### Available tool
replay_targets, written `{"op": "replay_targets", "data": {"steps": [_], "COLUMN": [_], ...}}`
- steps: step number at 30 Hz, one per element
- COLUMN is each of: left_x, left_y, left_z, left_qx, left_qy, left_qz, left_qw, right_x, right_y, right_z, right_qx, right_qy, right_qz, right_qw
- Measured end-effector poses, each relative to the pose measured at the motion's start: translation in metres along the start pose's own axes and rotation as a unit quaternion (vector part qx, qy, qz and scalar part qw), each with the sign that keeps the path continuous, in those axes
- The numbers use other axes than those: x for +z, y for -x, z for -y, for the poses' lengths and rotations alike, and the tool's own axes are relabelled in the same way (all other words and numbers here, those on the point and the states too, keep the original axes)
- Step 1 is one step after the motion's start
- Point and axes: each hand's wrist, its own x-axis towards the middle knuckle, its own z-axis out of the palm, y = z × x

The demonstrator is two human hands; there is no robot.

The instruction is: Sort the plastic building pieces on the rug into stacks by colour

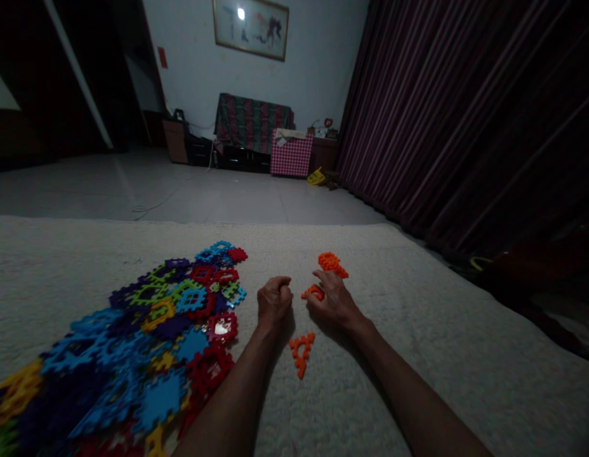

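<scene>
My right hand (336,299) has its thumb and fingers around a small orange piece (313,292) on the pale quilted cover. Just beyond it lies a small cluster of orange pieces (331,261). To its left, my left hand (274,301) rests with curled fingers; whatever it may hold is hidden. Nearer to me, between my forearms, an orange triangular piece (301,354) with toothed edges and an open middle lies flat, touched by neither hand.
A large heap of toothed plastic pieces (161,400) in blue, red, yellow, green and purple spreads left of my left arm. The quilted cover (418,304) ends ahead at a tiled floor. A dark curtain (418,95) hangs at the right.
</scene>
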Motion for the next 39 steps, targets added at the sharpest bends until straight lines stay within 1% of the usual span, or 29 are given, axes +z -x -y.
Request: {"op": "replay_targets", "data": {"steps": [2,3,5,7,10,13,17,19,23,26,31,35,39], "left_x": [0.0,0.001,0.001,0.001,0.0,0.0,-0.001,-0.001,0.0,0.001,0.001,0.002,0.003], "left_y": [0.0,0.0,-0.001,-0.001,-0.001,0.0,0.0,0.0,0.0,0.0,-0.001,-0.002,-0.002], "left_z": [0.002,0.002,0.003,0.002,0.001,-0.001,-0.003,-0.004,-0.002,0.002,0.003,0.004,0.006], "left_qx": [0.002,0.005,0.011,0.01,0.0,-0.01,-0.002,0.005,0.013,0.012,0.014,0.002,0.004], "left_qy": [0.002,0.003,0.005,0.009,0.011,0.01,0.0,-0.012,-0.006,0.004,0.004,0.007,0.013], "left_qz": [0.003,0.002,-0.002,-0.002,0.006,0.006,0.007,0.006,-0.001,0.002,-0.002,0.001,0.003], "left_qw": [1.0,1.0,1.0,1.0,1.0,1.0,1.0,1.0,1.0,1.0,1.0,1.0,1.0], "right_x": [0.002,0.003,0.006,0.007,0.005,-0.001,-0.001,0.004,0.013,0.012,0.009,0.01,0.001], "right_y": [0.003,0.004,0.006,0.007,0.006,0.004,0.004,0.004,0.002,0.002,0.005,0.003,0.0], "right_z": [0.011,0.017,0.027,0.034,0.035,0.031,0.034,0.037,0.04,0.038,0.037,0.035,0.031], "right_qx": [0.055,0.072,0.084,0.082,0.077,0.091,0.113,0.109,0.071,0.046,0.047,0.015,0.016], "right_qy": [0.062,0.086,0.121,0.145,0.151,0.145,0.149,0.159,0.169,0.148,0.124,0.103,0.061], "right_qz": [-0.007,-0.005,0.007,0.019,0.043,0.059,0.045,0.034,0.03,0.042,0.027,0.075,0.11], "right_qw": [0.997,0.994,0.989,0.986,0.985,0.984,0.981,0.981,0.983,0.987,0.991,0.992,0.992]}}
